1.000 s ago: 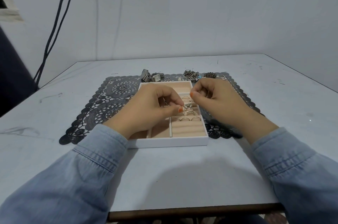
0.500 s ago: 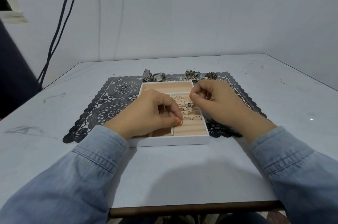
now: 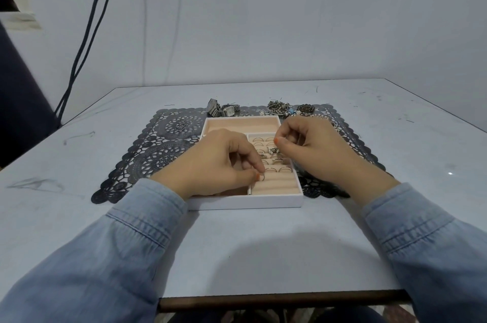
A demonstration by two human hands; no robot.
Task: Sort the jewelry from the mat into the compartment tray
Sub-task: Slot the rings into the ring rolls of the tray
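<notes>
1. The left hand (image 3: pixel 218 162), in a blue denim sleeve, lies over the left half of the tray (image 3: pixel 245 202). Its fingers (image 3: pixel 247 162) are curled, with thumb and forefinger pinching a thin ring (image 3: pixel 261 177).
2. The ring is at the left edge of the ribbed ring compartment, in the near rows, just beside the divider. Whether it already touches the padding cannot be told.
3. The right hand (image 3: pixel 311 148) is over the far right part of the same compartment. Its fingers (image 3: pixel 290 135) are curled, with the thumb tip pressed to the forefinger. Whether anything is held between them cannot be told.
4. The tray has white walls and a peach lining. It sits on the middle of the mat (image 3: pixel 158 154), and its near wall reaches past the mat's near edge onto the surface (image 3: pixel 79 217).
5. Seated rings (image 3: pixel 274 156) stand upright in the far and middle rows of the ribbed compartment.
6. The mat is black lace, laid flat on the pale grey surface.
7. Unsorted items lie along the mat's far edge:
   - watches (image 3: pixel 221 109), left of centre;
   - a tangled jewelry pile (image 3: pixel 279 108), right of centre;
   - a round dark piece (image 3: pixel 305 108), just beside that pile.
8. A few loose rings (image 3: pixel 180 125) lie on the mat, left of the tray's far corner.
9. Dark cables (image 3: pixel 87 33) run down the wall at far left.
</notes>
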